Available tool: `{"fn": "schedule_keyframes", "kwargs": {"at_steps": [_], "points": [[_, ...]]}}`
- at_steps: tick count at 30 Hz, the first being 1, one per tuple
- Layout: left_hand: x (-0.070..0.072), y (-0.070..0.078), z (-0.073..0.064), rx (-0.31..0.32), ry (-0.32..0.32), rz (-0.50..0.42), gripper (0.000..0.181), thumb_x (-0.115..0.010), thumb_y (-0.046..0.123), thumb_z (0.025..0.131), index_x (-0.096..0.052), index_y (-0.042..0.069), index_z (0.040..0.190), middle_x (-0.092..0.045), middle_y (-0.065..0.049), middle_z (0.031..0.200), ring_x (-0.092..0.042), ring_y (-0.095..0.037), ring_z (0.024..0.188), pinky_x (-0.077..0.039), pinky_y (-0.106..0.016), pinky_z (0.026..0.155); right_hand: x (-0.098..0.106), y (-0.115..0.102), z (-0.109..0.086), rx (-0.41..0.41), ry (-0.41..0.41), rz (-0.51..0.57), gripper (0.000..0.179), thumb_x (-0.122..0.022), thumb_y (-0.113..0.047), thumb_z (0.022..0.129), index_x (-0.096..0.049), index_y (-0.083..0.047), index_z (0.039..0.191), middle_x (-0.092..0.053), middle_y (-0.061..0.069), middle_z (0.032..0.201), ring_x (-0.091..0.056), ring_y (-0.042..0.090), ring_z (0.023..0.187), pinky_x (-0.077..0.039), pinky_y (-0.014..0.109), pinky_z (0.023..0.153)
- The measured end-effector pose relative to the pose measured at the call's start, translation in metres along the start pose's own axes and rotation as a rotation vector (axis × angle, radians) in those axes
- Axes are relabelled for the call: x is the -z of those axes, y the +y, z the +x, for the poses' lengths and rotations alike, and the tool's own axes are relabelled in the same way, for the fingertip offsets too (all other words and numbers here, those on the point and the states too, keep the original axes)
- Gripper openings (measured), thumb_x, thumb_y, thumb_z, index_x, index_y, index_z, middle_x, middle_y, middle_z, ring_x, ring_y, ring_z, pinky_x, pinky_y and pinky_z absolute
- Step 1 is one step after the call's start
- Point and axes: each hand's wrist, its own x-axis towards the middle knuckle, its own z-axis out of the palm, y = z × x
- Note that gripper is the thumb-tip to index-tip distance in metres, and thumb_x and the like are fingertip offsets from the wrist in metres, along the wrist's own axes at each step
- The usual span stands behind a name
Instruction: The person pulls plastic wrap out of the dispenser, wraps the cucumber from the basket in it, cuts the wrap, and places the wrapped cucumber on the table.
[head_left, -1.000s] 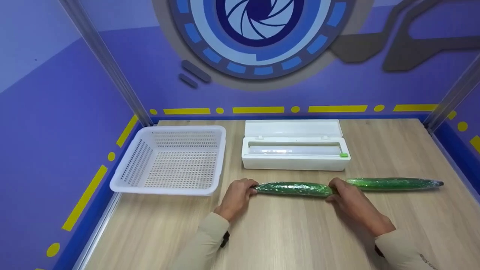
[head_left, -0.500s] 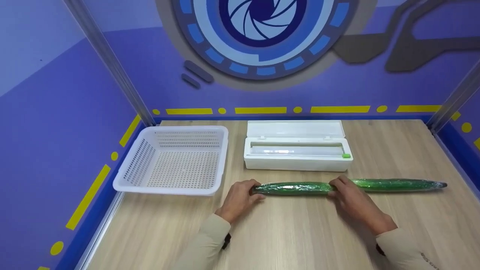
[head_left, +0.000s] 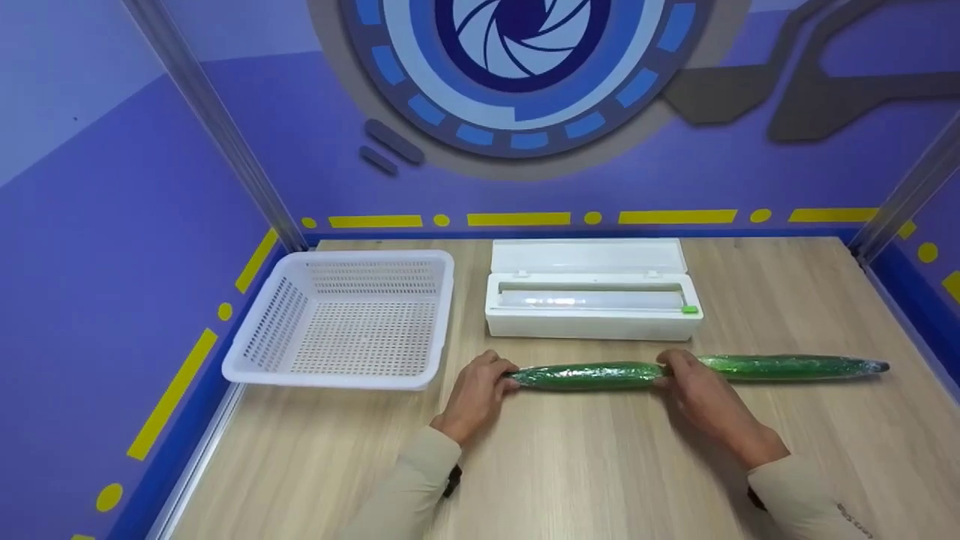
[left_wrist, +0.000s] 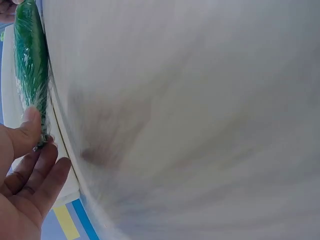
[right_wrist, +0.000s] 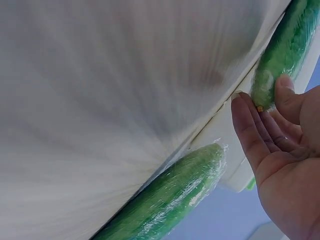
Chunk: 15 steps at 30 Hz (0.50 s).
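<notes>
A cucumber (head_left: pixel 589 376) wrapped in clear cling film lies crosswise between my two hands, just in front of the white box. My left hand (head_left: pixel 475 396) pinches its left end, where the left wrist view shows thumb and fingers at the gathered film (left_wrist: pixel 42 117). At the opposite end my right hand (head_left: pixel 705 401) grips the cucumber, its thumb lying along the skin in the right wrist view. A second film-wrapped cucumber (head_left: pixel 799 367) rests on the table to the right, its near end partly behind my right hand.
A white cling film box (head_left: pixel 592 327) stands behind the cucumbers, lid raised, with a roll (head_left: pixel 589 300) inside and a green slider (head_left: pixel 689 309) at its right. On the left sits a white perforated basket (head_left: pixel 337 381) with nothing in it. Printed walls (head_left: pixel 525 187) enclose the wooden table (head_left: pixel 585 465).
My left fingers, spread slightly off the cucumber's tip half a second ago, have closed in on its left end. The right hand and both cucumbers stay nearly in place.
</notes>
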Motion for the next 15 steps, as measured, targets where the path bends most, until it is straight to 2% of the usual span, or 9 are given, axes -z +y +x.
{"fn": "schedule_keyframes", "kwargs": {"at_steps": [4,7,11,15], "points": [[-0.0001,-0.0009,0.0003,-0.007,0.024,-0.003,0.02,-0.08,0.019,0.093,-0.083,0.006,0.107,-0.068,-0.001,0.092,-0.067,-0.014,0.084,-0.056,-0.029,0.076,0.0014,-0.0005,0.0014,-0.012,-0.033,0.011,0.032,-0.085,-0.001,0.088,-0.062,-0.003,0.11,-0.062,0.004,0.095,-0.065,0.017,0.082,-0.057,0.041,0.069],[-0.0014,-0.0007,0.0004,0.001,0.037,0.005,0.022,-0.08,0.019,0.092,-0.082,0.005,0.109,-0.074,-0.003,0.096,-0.071,-0.016,0.088,-0.058,-0.03,0.079,0.002,-0.001,0.0021,-0.05,-0.068,0.023,0.034,-0.087,-0.001,0.086,-0.063,-0.004,0.109,-0.062,0.003,0.095,-0.065,0.017,0.084,-0.057,0.042,0.071],[-0.0024,0.0008,0.0016,0.026,0.028,-0.009,0.018,-0.08,0.016,0.093,-0.078,0.005,0.107,-0.077,-0.005,0.102,-0.073,-0.019,0.094,-0.059,-0.032,0.084,0.0028,-0.0019,0.0028,-0.107,-0.107,0.032,0.026,-0.082,0.002,0.09,-0.065,-0.006,0.107,-0.063,0.002,0.095,-0.067,0.019,0.087,-0.058,0.044,0.074],[-0.0016,0.001,0.0042,0.026,0.037,-0.023,0.012,-0.08,0.015,0.093,-0.078,0.006,0.101,-0.078,-0.004,0.098,-0.073,-0.018,0.091,-0.059,-0.032,0.081,0.0035,-0.0018,0.0044,-0.105,-0.108,0.027,0.022,-0.079,0.004,0.092,-0.067,-0.004,0.108,-0.065,0.004,0.096,-0.068,0.021,0.087,-0.058,0.045,0.075]]}}
